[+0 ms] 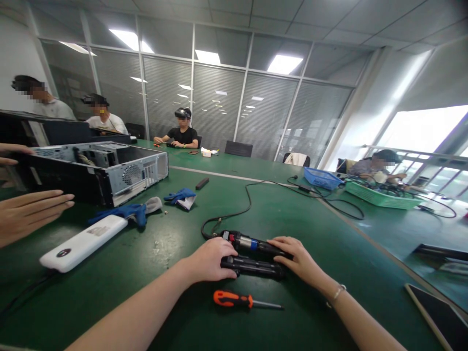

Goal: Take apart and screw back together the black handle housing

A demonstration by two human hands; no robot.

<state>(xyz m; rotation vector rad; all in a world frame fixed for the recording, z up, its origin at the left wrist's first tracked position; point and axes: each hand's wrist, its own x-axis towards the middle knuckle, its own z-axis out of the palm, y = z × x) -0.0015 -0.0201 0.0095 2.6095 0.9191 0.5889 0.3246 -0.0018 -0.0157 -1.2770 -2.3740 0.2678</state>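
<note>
A black corded tool lies on the green table in front of me, with a silver and a blue band. Alongside it, on the near side, is a long black piece; whether the two are joined, I cannot tell. My left hand grips their left ends, fingers over the far one and thumb at the near one. My right hand is closed at the right ends, its fingertips touching the black plastic. Just nearer to me lies an orange and black screwdriver, apart from both hands, its shaft pointing right.
At left stand an open computer case and a co-worker's hands. A white power strip lies near blue gloves. A black cord runs back toward a blue basket and green basket. A phone-like slab lies right.
</note>
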